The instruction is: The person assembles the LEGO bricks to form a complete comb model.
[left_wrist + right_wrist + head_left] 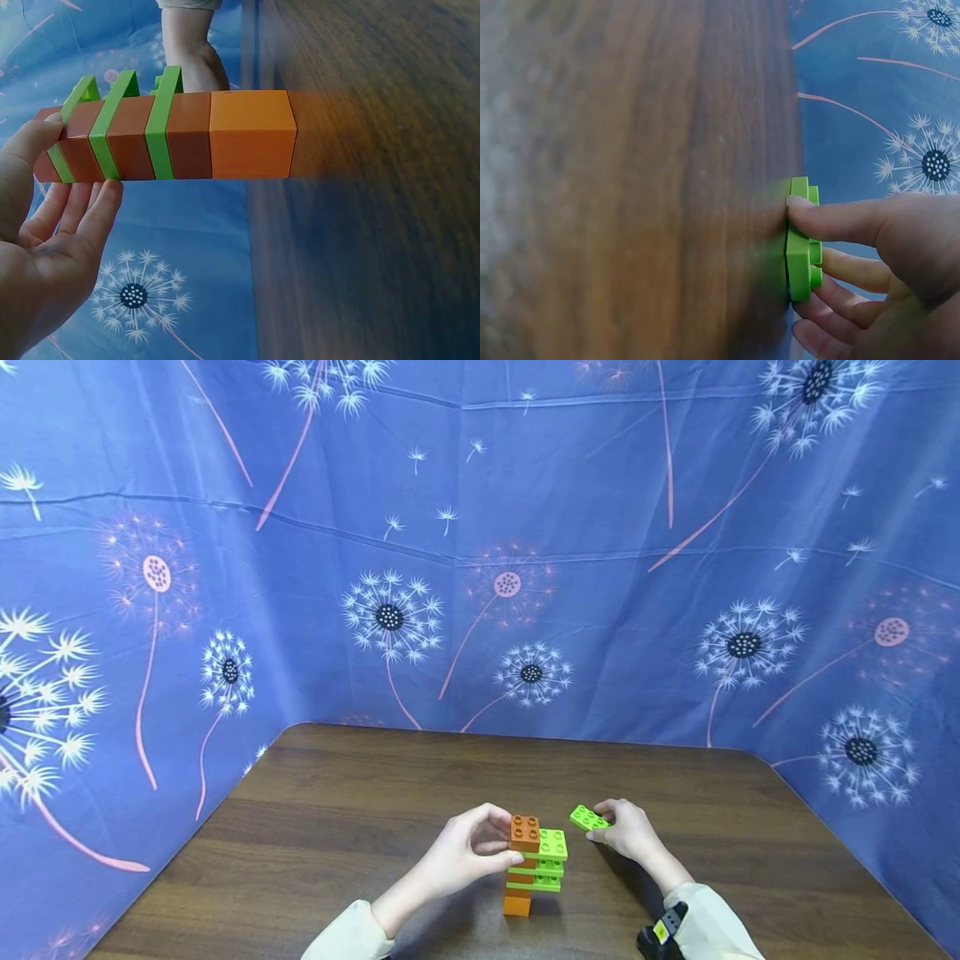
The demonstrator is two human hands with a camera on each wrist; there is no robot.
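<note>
A tower of toy building bricks [521, 877] stands upright on the table, alternating brown-orange bricks with thin green plates that jut out to the right. A bright orange brick [251, 135] forms its base, and a brown-orange brick [525, 832] tops it. My left hand [471, 853] holds the tower near its top, thumb on the near side and fingers on the far side. Right of the tower, my right hand [632, 833] pinches a loose flat green brick [587, 817] by its edges. In the right wrist view this green brick [799, 266] has its studs facing away from the tabletop.
The brown wooden table [360, 777] has rounded far corners. A blue curtain [465, 635] with dandelion prints hangs behind it and along the sides. Near the right sleeve, a black device [662, 935] with a yellow label is strapped at the wrist.
</note>
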